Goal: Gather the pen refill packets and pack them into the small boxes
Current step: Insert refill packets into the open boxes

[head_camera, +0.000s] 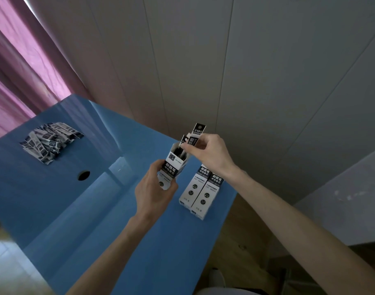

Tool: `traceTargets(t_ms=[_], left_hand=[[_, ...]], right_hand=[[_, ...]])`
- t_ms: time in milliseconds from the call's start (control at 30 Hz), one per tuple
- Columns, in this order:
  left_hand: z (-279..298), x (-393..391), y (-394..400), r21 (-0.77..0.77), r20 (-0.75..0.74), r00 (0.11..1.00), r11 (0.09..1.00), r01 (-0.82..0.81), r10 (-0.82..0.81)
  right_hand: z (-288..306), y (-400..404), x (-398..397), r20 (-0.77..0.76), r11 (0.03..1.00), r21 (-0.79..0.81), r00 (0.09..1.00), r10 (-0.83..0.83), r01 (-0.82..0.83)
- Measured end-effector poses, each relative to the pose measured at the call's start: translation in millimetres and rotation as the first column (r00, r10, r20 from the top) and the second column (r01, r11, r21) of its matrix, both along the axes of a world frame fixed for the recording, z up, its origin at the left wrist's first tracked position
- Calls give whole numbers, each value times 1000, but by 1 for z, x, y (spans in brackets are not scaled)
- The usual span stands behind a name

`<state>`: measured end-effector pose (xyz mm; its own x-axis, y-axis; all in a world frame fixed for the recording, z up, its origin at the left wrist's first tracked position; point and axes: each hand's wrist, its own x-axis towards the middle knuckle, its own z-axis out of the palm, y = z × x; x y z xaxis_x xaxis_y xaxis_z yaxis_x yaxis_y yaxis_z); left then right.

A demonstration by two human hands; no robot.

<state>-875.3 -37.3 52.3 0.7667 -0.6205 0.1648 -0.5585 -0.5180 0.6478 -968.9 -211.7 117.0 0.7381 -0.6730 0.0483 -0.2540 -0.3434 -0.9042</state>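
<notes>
My left hand [154, 190] grips the lower part of a small black-and-white box [174, 165], held upright above the blue table [97, 209] with its top open. My right hand [207, 152] pinches a refill packet [196, 133] whose lower end sits in the box mouth; the dark ends of other packets show inside the box. Two more small boxes [201, 192] lie side by side on the table just right of my left hand. A loose pile of refill packets [50, 141] lies at the table's far left.
A round dark hole [84, 175] is cut in the tabletop between the pile and my hands. A grey panelled wall [246, 81] rises behind the table, and a pink curtain [22, 71] hangs at the left. The table's right edge runs close to the two lying boxes.
</notes>
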Motion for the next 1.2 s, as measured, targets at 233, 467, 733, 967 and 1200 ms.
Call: traceTargets(t_ms=[233, 467, 733, 967, 1200], left_hand=[[1, 0, 0, 2, -19, 1000, 1000, -4, 4], [-1, -4, -3, 31, 20, 1000, 1000, 4, -5], [1, -8, -4, 53, 52, 998, 998, 19, -22], [-2, -10, -8, 76, 40, 999, 997, 18, -21], [-5, -8, -10, 103, 76, 997, 994, 26, -34]], right_hand=[[0, 1, -13, 233, 990, -31, 965, -123, 134], [-23, 5, -12, 66, 972, -235, 998, 19, -3], [-39, 3, -18, -19, 946, -322, 1000, 20, -25], [-51, 7, -23, -17, 966, -258, 999, -27, 22], [-56, 3, -24, -75, 969, -231, 995, 70, -86]])
